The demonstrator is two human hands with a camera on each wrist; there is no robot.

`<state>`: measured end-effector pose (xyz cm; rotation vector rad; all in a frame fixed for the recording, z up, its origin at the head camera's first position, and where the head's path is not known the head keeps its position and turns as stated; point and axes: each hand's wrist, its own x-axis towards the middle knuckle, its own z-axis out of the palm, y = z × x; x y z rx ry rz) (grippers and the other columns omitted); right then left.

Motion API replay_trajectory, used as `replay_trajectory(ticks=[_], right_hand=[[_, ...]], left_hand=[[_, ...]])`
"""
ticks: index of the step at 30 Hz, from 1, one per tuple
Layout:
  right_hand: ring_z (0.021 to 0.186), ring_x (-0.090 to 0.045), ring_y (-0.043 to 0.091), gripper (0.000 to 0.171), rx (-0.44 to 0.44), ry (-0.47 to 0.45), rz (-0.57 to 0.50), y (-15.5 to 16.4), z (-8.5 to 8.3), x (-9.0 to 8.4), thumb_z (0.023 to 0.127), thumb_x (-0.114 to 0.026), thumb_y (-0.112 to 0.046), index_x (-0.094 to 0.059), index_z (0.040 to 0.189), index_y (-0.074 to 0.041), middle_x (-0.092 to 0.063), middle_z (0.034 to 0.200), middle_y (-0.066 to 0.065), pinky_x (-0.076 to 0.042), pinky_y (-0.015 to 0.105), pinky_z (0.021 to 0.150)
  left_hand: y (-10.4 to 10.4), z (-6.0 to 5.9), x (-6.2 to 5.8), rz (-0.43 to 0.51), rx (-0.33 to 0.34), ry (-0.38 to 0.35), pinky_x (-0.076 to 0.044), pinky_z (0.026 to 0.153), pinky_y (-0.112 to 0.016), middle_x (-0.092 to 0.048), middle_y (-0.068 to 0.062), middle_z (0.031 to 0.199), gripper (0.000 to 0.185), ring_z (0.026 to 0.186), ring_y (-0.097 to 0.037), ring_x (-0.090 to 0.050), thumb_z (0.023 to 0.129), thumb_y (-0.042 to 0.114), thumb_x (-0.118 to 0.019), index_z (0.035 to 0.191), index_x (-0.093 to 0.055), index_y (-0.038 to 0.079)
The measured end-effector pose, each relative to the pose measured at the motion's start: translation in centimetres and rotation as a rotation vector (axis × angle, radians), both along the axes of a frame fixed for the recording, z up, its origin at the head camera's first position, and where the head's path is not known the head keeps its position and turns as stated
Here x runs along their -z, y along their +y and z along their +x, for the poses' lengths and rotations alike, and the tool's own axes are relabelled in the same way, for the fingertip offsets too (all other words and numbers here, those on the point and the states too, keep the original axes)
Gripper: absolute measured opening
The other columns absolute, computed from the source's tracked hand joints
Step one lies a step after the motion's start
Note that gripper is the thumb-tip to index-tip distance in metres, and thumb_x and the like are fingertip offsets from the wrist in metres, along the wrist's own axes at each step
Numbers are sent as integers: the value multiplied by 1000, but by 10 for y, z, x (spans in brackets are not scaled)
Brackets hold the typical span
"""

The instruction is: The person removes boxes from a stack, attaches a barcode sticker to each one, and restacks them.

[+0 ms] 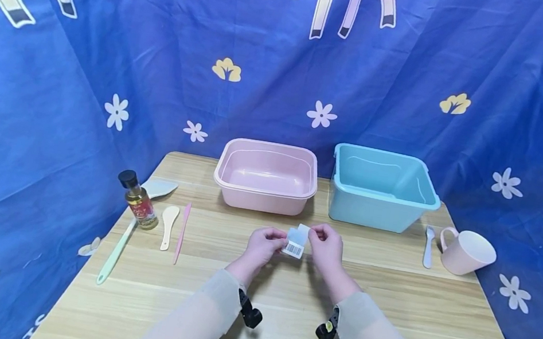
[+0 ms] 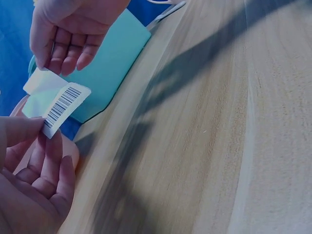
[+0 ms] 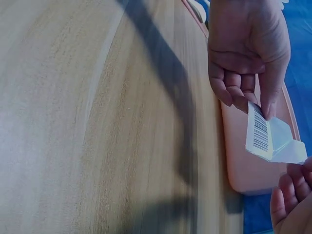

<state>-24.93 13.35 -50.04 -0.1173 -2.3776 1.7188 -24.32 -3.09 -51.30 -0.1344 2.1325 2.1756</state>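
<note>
Between my two hands, raised over the wooden table [image 1: 380, 324], is a small folded white and pale-blue card [image 1: 294, 250] with a barcode on one panel. My left hand [image 1: 260, 247] pinches its left side between thumb and fingers, right by the barcode in the left wrist view. At the upper right flap, my right hand [image 1: 327, 250] grips the white edge with thumb and fingertips. The barcode panel [image 3: 260, 131] stands at an angle to the other panels in the right wrist view.
Behind the hands stand a pink basin [image 1: 267, 202] and a turquoise bin [image 1: 370, 209]. To the left lie a spatula [image 1: 114, 257], a bottle [image 1: 142, 206], a white spoon [image 1: 168, 224] and a thin pink utensil [image 1: 183, 232]. A fork [image 1: 428, 248] and pink mug [image 1: 468, 254] are at right.
</note>
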Motion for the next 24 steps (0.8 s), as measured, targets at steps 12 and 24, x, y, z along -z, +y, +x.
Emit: replay_trajectory(ticks=[12, 24], right_hand=[[76, -54, 18, 6, 27, -3, -38, 3, -2, 0, 89, -64, -1, -68, 93, 2, -61, 80, 7, -47, 25, 67], [74, -55, 16, 8, 68, -12, -80, 11, -5, -4, 90, -63, -2, -68, 95, 4, -63, 80, 7, -46, 23, 64]], left_hand=[[1, -2, 8, 0, -12, 3, -52, 63, -28, -67, -7, 81, 15, 67, -13, -58, 81, -8, -71, 96, -69, -11], [-1, -2, 11, -1, -5, 3, -54, 67, -31, -67, -12, 84, 15, 68, -12, -58, 81, -8, -70, 96, -68, -12]])
